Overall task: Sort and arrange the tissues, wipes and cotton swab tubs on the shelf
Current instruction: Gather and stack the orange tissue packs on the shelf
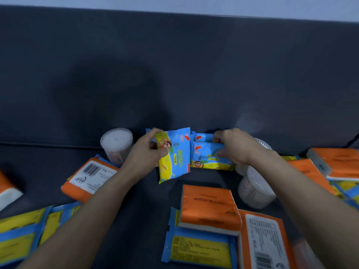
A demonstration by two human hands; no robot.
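My left hand [147, 150] grips a blue and yellow wipes pack [174, 156] by its left edge and holds it upright at the back of the dark shelf [48, 158]. My right hand [233, 146] rests on a small stack of the same wipes packs [207, 156] lying flat against the back wall, fingers closed over them. A clear cotton swab tub [116, 144] stands left of my left hand. Another swab tub [254, 189] lies below my right wrist, and a third is partly hidden behind that hand.
Orange tissue packs lie scattered: one at the left [87, 177], one in the front middle [209, 206], one at the front right [266, 241], more at the right [338, 164]. More wipes packs lie at the bottom left [21, 233] and front middle [200, 247].
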